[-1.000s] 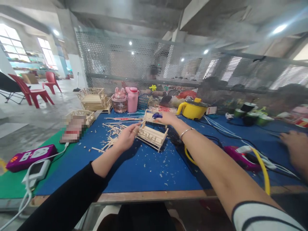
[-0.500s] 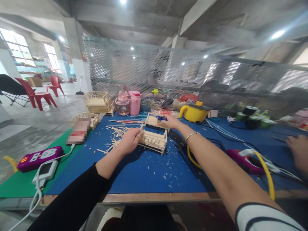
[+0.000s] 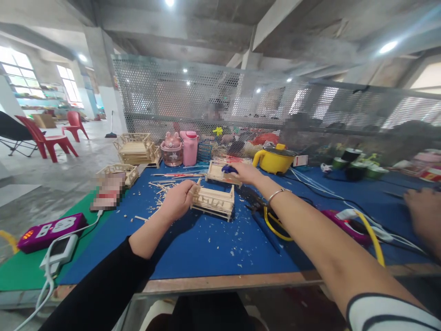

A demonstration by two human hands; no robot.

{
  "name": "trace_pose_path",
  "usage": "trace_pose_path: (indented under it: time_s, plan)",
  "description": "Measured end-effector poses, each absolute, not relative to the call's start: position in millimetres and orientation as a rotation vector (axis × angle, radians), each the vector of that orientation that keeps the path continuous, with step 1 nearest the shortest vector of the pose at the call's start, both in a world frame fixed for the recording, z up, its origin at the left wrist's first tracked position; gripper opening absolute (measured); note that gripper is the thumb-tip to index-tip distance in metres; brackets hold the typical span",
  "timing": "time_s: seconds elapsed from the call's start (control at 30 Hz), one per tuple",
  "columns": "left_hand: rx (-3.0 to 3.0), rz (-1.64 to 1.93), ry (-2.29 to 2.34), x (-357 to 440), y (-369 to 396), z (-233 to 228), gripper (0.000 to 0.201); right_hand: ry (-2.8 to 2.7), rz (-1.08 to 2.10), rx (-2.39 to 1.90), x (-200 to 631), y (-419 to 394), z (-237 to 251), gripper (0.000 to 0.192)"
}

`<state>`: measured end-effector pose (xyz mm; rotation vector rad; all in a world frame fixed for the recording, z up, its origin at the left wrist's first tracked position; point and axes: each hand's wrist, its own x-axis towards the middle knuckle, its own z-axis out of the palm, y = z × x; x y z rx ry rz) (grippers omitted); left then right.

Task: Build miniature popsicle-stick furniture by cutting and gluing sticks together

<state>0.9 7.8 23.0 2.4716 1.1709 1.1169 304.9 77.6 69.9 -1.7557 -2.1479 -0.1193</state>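
My left hand (image 3: 178, 200) is closed on the left end of a small model frame of pale wooden sticks (image 3: 214, 202), which has corner posts and railings. This model rests on the blue tabletop covering (image 3: 220, 253). Farther back, my right hand (image 3: 246, 173), a bangle on its wrist, has its fingers closed on a small dark blue object (image 3: 229, 169); its kind is not clear. Right beneath it is a second wooden stick frame (image 3: 218, 172), partly hidden by the hand. Loose wooden sticks (image 3: 160, 188) lie by my left hand.
Stacked wooden frames (image 3: 136, 149), a pink jug (image 3: 189, 148) and a yellow pot (image 3: 275, 160) stand at the back. Pliers (image 3: 257, 204) and a yellow cable (image 3: 275, 227) lie near my right forearm. Left are a phone (image 3: 108, 191) and purple power strip (image 3: 51, 232). Another person's hand (image 3: 422, 207) is far right.
The view has shifted slightly. My left hand and the wooden frame it holds have moved a little to the left. My right hand stays over the rear frame with the blue object.
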Motion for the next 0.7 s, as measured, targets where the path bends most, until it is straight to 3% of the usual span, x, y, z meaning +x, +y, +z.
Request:
trace_pose_path:
  time_s: [0.3,0.43,0.7]
  plan:
    - [2.451,1.11,1.286,1,6,23,0.031,-2.041,-0.022,-1.822,309,79,73,0.043]
    - [2.444,1.111,1.276,1,7,23,0.033,-2.106,-0.021,-1.779,305,71,72,0.059]
    - [2.448,1.112,1.271,1,7,23,0.032,-1.875,0.038,-1.775,300,72,71,0.039]
